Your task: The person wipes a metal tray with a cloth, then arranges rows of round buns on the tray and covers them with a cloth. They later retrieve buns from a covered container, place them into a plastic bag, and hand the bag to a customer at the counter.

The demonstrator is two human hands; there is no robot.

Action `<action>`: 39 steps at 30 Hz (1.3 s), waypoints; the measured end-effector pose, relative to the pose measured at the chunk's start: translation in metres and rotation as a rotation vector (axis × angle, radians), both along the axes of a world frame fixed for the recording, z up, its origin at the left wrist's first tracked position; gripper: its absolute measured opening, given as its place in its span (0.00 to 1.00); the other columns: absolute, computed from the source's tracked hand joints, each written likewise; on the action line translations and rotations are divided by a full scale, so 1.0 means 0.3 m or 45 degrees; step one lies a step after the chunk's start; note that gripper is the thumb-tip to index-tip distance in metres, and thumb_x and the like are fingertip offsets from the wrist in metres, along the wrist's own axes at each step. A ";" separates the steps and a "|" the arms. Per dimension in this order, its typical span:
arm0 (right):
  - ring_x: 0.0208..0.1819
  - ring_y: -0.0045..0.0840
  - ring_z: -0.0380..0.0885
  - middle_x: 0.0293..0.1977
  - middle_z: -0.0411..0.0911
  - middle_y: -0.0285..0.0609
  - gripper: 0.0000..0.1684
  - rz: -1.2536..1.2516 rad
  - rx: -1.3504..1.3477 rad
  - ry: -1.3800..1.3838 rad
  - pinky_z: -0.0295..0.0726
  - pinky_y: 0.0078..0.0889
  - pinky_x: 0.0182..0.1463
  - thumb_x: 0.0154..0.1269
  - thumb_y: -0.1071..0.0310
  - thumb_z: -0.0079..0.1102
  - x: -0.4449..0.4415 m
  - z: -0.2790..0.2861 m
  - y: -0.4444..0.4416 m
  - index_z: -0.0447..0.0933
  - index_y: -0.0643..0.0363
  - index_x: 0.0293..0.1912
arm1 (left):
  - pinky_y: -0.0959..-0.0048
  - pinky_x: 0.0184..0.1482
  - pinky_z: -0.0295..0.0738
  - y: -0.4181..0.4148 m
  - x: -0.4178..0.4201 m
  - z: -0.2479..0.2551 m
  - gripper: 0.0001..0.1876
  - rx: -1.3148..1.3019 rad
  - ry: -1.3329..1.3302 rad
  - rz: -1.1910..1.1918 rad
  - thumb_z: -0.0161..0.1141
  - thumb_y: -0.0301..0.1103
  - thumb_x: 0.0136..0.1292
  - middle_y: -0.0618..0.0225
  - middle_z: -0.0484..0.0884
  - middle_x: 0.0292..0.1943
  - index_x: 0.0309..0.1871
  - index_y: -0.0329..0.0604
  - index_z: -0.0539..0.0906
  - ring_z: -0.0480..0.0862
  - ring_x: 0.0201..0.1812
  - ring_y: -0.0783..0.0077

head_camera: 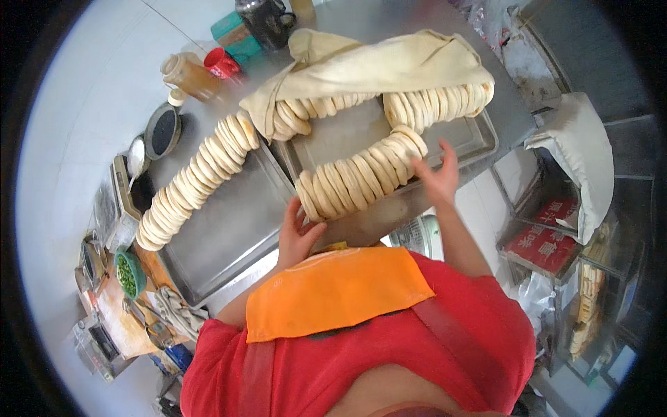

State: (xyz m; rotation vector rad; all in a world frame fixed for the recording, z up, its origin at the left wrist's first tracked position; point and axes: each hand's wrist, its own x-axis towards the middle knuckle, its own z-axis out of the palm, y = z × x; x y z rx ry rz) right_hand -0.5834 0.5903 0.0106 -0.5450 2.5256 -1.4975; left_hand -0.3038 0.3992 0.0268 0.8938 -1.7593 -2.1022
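A row of flat round breads (354, 180), pressed together on edge, lies along the front of a metal tray (338, 138). At its left end is my left hand (301, 234), fingers apart, with the fingertips close to the last bread. My right hand (440, 174) is spread at the other end, its thumb at the breads there; whether it presses on them is unclear. Behind, a beige cloth (385, 65) partly covers two more rows, one at the back right (437, 107) and one at the back left (294, 117). Another long row (198, 180) lies uncovered on the left tray (229, 224).
A red mug (221, 62), a brown jar (190, 75) and a pan of dark contents (162, 130) stand along the wall. Chopped greens fill a teal bowl (129, 273) at left. A fan (417, 234) stands below the table edge; a white cloth (578, 156) hangs at right.
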 end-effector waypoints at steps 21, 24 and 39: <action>0.50 0.21 0.73 0.51 0.75 0.41 0.30 0.683 -0.888 -1.107 0.71 0.25 0.55 0.63 0.64 0.62 0.429 0.158 -0.679 0.67 0.66 0.61 | 0.70 0.62 0.65 -0.294 0.302 0.311 0.35 -0.093 0.022 0.627 0.65 0.33 0.60 0.62 0.71 0.59 0.67 0.38 0.59 0.71 0.59 0.69; 0.55 0.31 0.73 0.54 0.74 0.48 0.35 0.601 -0.388 -0.688 0.71 0.31 0.57 0.62 0.60 0.63 0.537 0.047 -0.839 0.63 0.66 0.63 | 0.68 0.63 0.64 -0.466 0.445 0.082 0.40 -0.251 -0.177 0.525 0.68 0.33 0.56 0.60 0.70 0.61 0.68 0.37 0.57 0.70 0.60 0.65; 0.43 0.46 0.76 0.41 0.77 0.51 0.29 0.309 -0.065 0.771 0.74 0.44 0.48 0.53 0.57 0.63 0.645 0.081 -0.860 0.72 0.57 0.54 | 0.66 0.66 0.59 -0.620 0.528 -0.160 0.59 -0.389 -0.168 0.566 0.76 0.40 0.47 0.53 0.60 0.68 0.74 0.38 0.43 0.64 0.66 0.58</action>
